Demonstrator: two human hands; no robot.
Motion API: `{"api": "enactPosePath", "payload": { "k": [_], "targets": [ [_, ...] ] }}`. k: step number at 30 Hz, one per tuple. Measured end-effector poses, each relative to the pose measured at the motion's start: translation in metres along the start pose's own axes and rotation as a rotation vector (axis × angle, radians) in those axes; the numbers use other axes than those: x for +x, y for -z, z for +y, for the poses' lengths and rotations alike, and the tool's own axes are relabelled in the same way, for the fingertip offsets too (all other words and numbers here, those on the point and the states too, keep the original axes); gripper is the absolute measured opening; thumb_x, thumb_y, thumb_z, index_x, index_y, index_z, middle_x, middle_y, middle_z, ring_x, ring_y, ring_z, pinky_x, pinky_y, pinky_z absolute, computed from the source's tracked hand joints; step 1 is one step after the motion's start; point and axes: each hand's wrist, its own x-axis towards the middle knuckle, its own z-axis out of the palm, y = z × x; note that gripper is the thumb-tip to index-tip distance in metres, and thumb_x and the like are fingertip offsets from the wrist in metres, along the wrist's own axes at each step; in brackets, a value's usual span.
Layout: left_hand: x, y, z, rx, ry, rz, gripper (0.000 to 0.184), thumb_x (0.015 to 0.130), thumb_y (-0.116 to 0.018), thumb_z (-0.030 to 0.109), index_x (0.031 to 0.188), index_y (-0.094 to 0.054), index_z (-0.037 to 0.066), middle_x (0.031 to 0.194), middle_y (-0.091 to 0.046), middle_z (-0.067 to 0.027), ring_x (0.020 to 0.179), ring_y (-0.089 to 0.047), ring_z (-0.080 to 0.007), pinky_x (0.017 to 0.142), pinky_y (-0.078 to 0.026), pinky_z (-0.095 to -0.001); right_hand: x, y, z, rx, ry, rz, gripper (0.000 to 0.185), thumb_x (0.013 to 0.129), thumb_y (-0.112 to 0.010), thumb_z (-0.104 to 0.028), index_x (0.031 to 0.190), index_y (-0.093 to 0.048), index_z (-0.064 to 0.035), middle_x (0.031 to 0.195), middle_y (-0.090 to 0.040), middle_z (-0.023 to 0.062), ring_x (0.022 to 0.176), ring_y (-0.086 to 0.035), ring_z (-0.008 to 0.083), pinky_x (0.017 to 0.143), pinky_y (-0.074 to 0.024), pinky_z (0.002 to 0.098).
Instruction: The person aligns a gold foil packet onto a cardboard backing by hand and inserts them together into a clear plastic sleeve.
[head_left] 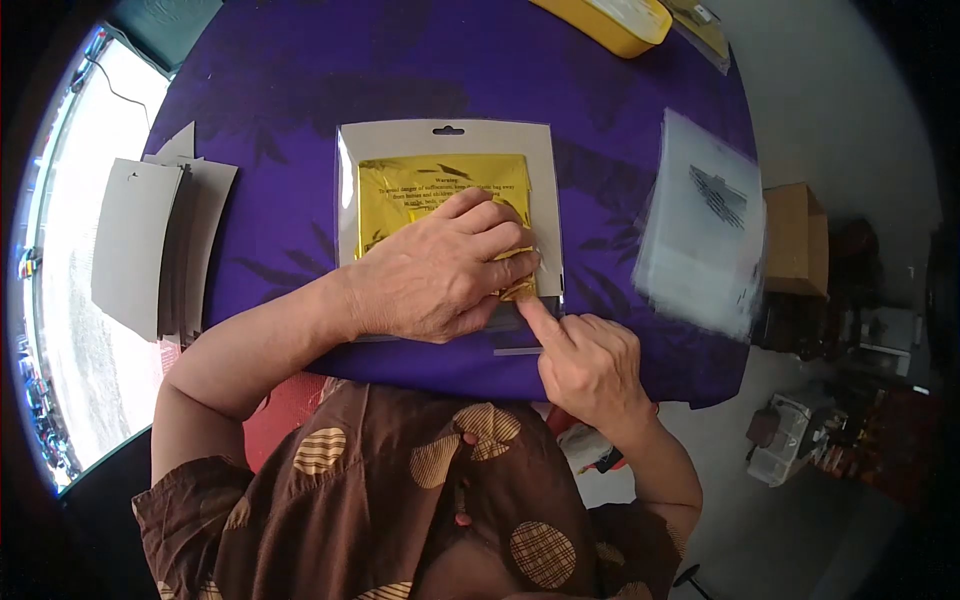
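I see the gold packet (450, 170) under the bent left hand (430, 275); the right hand (595, 365) extends one finger to its near-right corner. Either grip, I can't tell.

Purple table (290, 60), packet (385, 178), cards (135, 250), clear bags (690, 270)

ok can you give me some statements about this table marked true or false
1. The left hand lies over part of the gold packet. True.
2. The tablecloth is red. False: it is purple.
3. The right hand has its index finger extended. True.
4. The clear plastic sleeves lie left of the gold packet. False: they lie to its right.
5. The pale cards are near the table's left edge. True.
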Motion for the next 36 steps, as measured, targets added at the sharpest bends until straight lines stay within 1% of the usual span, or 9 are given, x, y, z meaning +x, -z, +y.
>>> {"api": "enactPosePath", "payload": {
  "k": [10,13,17,20,23,29,30,34,36],
  "targets": [
    [0.002,0.002,-0.001,-0.024,0.020,0.012,0.047,0.074,-0.071,0.007,0.120,-0.067,0.001,0.122,-0.057,-0.0126,0.116,-0.050,-0.0303,0.105,-0.038,-0.0455,0.004,0.011,0.012,0.056,0.006,0.133,0.055,0.064,-0.058,0.002,0.119,-0.066,0.0001,0.056,-0.046,0.0048,0.048,-0.052,0.0218,0.049,-0.0450,0.0362],
    [0.001,-0.001,-0.001,-0.021,0.028,0.028,0.047,0.072,-0.072,0.005,0.119,-0.067,0.002,0.121,-0.057,-0.0119,0.116,-0.050,-0.0302,0.105,-0.039,-0.0444,0.009,0.008,0.002,0.051,-0.005,0.075,0.055,0.064,-0.058,0.002,0.118,-0.067,0.0006,0.056,-0.046,0.0042,0.046,-0.050,0.0208,0.049,-0.0441,0.0361],
    [0.002,0.000,-0.001,-0.015,0.026,0.037,0.047,0.072,-0.073,0.006,0.118,-0.067,0.002,0.120,-0.058,-0.0113,0.116,-0.051,-0.0302,0.105,-0.040,-0.0439,0.008,0.000,0.002,0.049,-0.011,-0.016,0.059,0.065,-0.061,0.001,0.123,-0.063,0.0015,0.054,-0.051,0.0046,0.047,-0.055,0.0204,0.049,-0.0461,0.0352],
    [-0.001,-0.001,0.000,-0.017,0.045,0.031,0.047,0.073,-0.073,0.006,0.119,-0.067,0.002,0.120,-0.057,-0.0114,0.117,-0.051,-0.0303,0.105,-0.040,-0.0436,0.006,0.001,0.001,0.024,0.001,-0.088,0.062,0.072,-0.065,-0.004,0.133,-0.055,0.0033,0.053,-0.052,0.0034,0.046,-0.057,0.0183,0.048,-0.0475,0.0322],
    [0.000,-0.001,-0.001,-0.010,0.020,0.037,0.046,0.074,-0.072,0.008,0.120,-0.066,0.002,0.120,-0.057,-0.0116,0.117,-0.051,-0.0308,0.105,-0.040,-0.0436,0.002,-0.002,0.000,-0.008,0.005,-0.078,0.061,0.075,-0.067,-0.009,0.133,-0.054,0.0058,0.052,-0.053,0.0042,0.046,-0.058,0.0187,0.047,-0.0479,0.0325],
    [-0.002,0.000,-0.002,0.014,-0.003,0.038,0.048,0.077,-0.074,0.022,0.120,-0.066,0.003,0.121,-0.056,-0.0115,0.117,-0.049,-0.0311,0.105,-0.040,-0.0439,-0.004,0.020,-0.013,0.231,-0.221,-0.061,0.048,0.084,-0.065,-0.023,0.121,-0.052,0.0055,0.062,-0.059,0.0123,0.056,-0.063,0.0332,0.057,-0.0523,0.0419],
    [-0.003,0.001,-0.001,0.010,-0.001,0.025,0.050,0.077,-0.075,0.025,0.120,-0.066,0.003,0.121,-0.056,-0.0116,0.117,-0.049,-0.0311,0.105,-0.040,-0.0440,-0.008,0.026,-0.016,0.283,-0.314,-0.102,0.032,0.088,-0.062,-0.018,0.111,-0.051,0.0029,0.070,-0.060,0.0169,0.063,-0.063,0.0380,0.062,-0.0520,0.0458],
    [-0.004,-0.003,0.000,0.016,-0.006,0.057,0.053,0.075,-0.077,0.028,0.120,-0.066,0.003,0.120,-0.056,-0.0118,0.117,-0.048,-0.0308,0.105,-0.040,-0.0434,-0.027,0.022,-0.024,0.204,-0.392,0.032,0.011,0.092,-0.056,-0.001,0.101,-0.050,0.0018,0.079,-0.061,0.0201,0.069,-0.064,0.0370,0.063,-0.0501,0.0463],
    [-0.004,-0.004,0.001,0.027,-0.013,0.068,0.052,0.076,-0.076,0.027,0.120,-0.066,0.002,0.119,-0.056,-0.0119,0.117,-0.048,-0.0308,0.104,-0.040,-0.0431,-0.028,0.022,-0.030,0.162,-0.393,0.044,0.010,0.092,-0.056,-0.002,0.101,-0.051,0.0019,0.076,-0.061,0.0191,0.068,-0.064,0.0366,0.062,-0.0503,0.0457]
  ]
}}
